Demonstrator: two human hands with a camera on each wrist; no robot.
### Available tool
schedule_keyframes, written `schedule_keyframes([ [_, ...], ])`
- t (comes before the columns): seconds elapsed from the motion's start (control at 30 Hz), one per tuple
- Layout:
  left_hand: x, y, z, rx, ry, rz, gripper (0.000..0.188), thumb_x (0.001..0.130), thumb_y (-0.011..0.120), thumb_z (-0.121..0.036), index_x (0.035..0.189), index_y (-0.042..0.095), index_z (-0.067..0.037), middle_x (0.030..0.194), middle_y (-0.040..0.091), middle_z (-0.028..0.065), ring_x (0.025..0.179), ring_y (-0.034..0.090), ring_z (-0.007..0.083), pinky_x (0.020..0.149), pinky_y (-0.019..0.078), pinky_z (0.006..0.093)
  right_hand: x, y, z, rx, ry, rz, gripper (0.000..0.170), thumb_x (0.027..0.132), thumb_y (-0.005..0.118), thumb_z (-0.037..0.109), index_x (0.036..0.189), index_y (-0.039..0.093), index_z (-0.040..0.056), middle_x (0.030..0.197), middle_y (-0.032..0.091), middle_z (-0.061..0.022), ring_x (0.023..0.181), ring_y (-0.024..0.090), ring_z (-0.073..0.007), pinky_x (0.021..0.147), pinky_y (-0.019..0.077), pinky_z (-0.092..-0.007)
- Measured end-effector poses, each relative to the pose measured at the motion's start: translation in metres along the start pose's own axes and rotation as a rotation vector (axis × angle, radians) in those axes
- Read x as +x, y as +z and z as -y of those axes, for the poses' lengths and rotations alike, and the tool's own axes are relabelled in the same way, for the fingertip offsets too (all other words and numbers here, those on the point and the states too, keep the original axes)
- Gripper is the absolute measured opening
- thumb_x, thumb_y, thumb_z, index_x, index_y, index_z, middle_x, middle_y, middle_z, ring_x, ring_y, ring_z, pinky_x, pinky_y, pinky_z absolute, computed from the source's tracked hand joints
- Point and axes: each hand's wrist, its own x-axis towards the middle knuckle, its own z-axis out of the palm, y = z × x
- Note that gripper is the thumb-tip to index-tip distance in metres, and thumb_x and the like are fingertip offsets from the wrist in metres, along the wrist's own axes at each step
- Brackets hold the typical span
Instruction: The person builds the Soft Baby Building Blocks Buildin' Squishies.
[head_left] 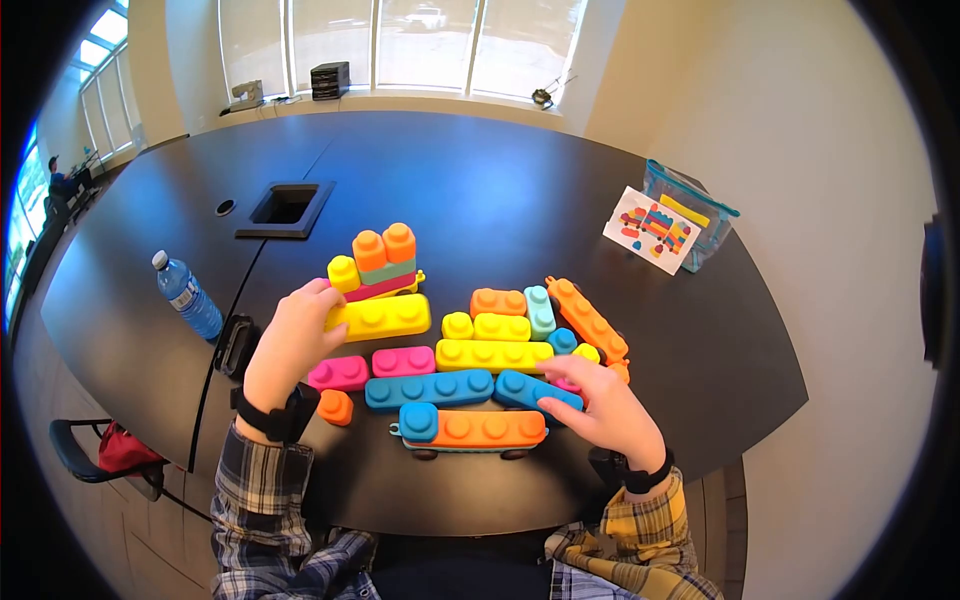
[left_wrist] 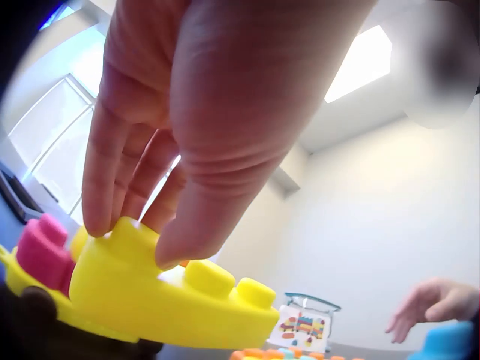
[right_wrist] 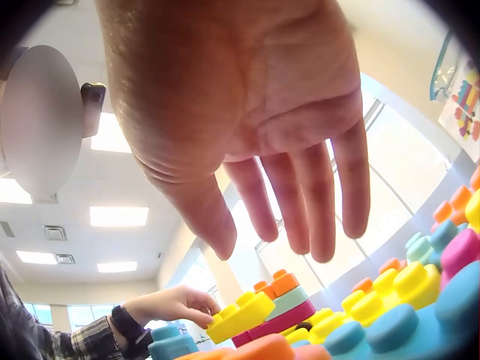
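The left hand [head_left: 300, 335] is pinching the long yellow block [head_left: 385, 318] near one end, thumb opposing fingers, closer to the near edge than the far edge of the table [head_left: 700, 320]. The block is hiding part of the wheeled wagon [head_left: 372, 287] just beside it; contact between them is not showing clearly. This end grip is probably letting the other end droop, so a firm pinch is likely helping. The right hand [head_left: 602, 402] is hovering with fingers loose, holding nothing, toward the near right edge
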Motion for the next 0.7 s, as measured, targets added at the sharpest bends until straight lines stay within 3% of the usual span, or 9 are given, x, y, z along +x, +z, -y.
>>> schedule_keyframes([
  [0.03, 0.001, -0.006, -0.017, -0.002, 0.001, 0.002, 0.020, 0.080, 0.076, -0.005, 0.097, 0.069, 0.001, 0.097, 0.068, 0.0163, 0.085, 0.069, 0.0352, 0.074, 0.0569, 0.0405, 0.005, -0.001, 0.011, -0.003, -0.055, -0.081, 0.044, 0.092, 0.079, 0.020, 0.131, 0.066, 0.0039, 0.121, 0.071, -0.0159, 0.107, 0.070, -0.0340, 0.092, 0.0569, -0.0396],
  [0.17, 0.003, -0.015, -0.078, -0.088, 0.288, -0.035, 0.027, 0.081, 0.079, -0.006, 0.104, 0.069, 0.001, 0.102, 0.067, 0.0148, 0.091, 0.069, 0.0346, 0.082, 0.0575, 0.0407, 0.028, 0.005, 0.038, -0.138, -0.245, -0.262, 0.057, 0.090, 0.081, 0.021, 0.141, 0.059, 0.0065, 0.133, 0.067, -0.0180, 0.115, 0.068, -0.0370, 0.097, 0.0558, -0.0410],
  [0.3, -0.002, -0.015, -0.110, -0.187, 0.315, -0.007, 0.031, 0.080, 0.081, -0.005, 0.107, 0.068, 0.000, 0.106, 0.067, 0.0133, 0.097, 0.068, 0.0344, 0.086, 0.0571, 0.0415, 0.035, 0.011, 0.038, -0.178, -0.257, -0.204, 0.059, 0.088, 0.083, 0.021, 0.141, 0.059, 0.0071, 0.130, 0.068, -0.0179, 0.116, 0.068, -0.0372, 0.099, 0.0547, -0.0423],
  [0.37, -0.006, -0.008, -0.110, -0.229, 0.274, 0.005, 0.036, 0.080, 0.083, -0.008, 0.112, 0.068, -0.001, 0.109, 0.068, 0.0138, 0.100, 0.068, 0.0348, 0.088, 0.0567, 0.0416, 0.031, 0.013, 0.034, -0.151, -0.140, -0.106, 0.062, 0.086, 0.085, 0.021, 0.141, 0.060, 0.0066, 0.129, 0.069, -0.0176, 0.116, 0.067, -0.0373, 0.100, 0.0540, -0.0430],
  [0.53, -0.041, -0.006, -0.106, -0.358, 0.170, -0.018, 0.052, 0.080, 0.087, -0.017, 0.125, 0.066, -0.002, 0.119, 0.068, 0.0151, 0.110, 0.066, 0.0357, 0.095, 0.0548, 0.0424, 0.005, 0.010, 0.013, 0.002, -0.108, -0.111, 0.057, 0.084, 0.087, 0.019, 0.135, 0.065, 0.0047, 0.125, 0.071, -0.0161, 0.113, 0.069, -0.0347, 0.098, 0.0545, -0.0401],
  [0.6, -0.063, 0.003, -0.096, -0.328, 0.083, 0.178, 0.057, 0.080, 0.088, -0.020, 0.129, 0.065, -0.003, 0.122, 0.068, 0.0149, 0.115, 0.065, 0.0357, 0.100, 0.0531, 0.0427, -0.005, 0.011, 0.005, 0.059, -0.060, -0.062, 0.055, 0.082, 0.088, 0.019, 0.132, 0.068, 0.0042, 0.122, 0.073, -0.0145, 0.110, 0.071, -0.0321, 0.097, 0.0548, -0.0389],
  [0.7, -0.077, 0.014, -0.095, -0.353, 0.011, 0.176, 0.051, 0.082, 0.087, -0.018, 0.126, 0.066, -0.003, 0.120, 0.068, 0.0137, 0.112, 0.067, 0.0343, 0.098, 0.0542, 0.0417, -0.014, 0.019, -0.002, 0.121, -0.036, -0.006, 0.056, 0.083, 0.088, 0.019, 0.133, 0.068, 0.0040, 0.122, 0.074, -0.0141, 0.112, 0.071, -0.0310, 0.099, 0.0545, -0.0392],
])
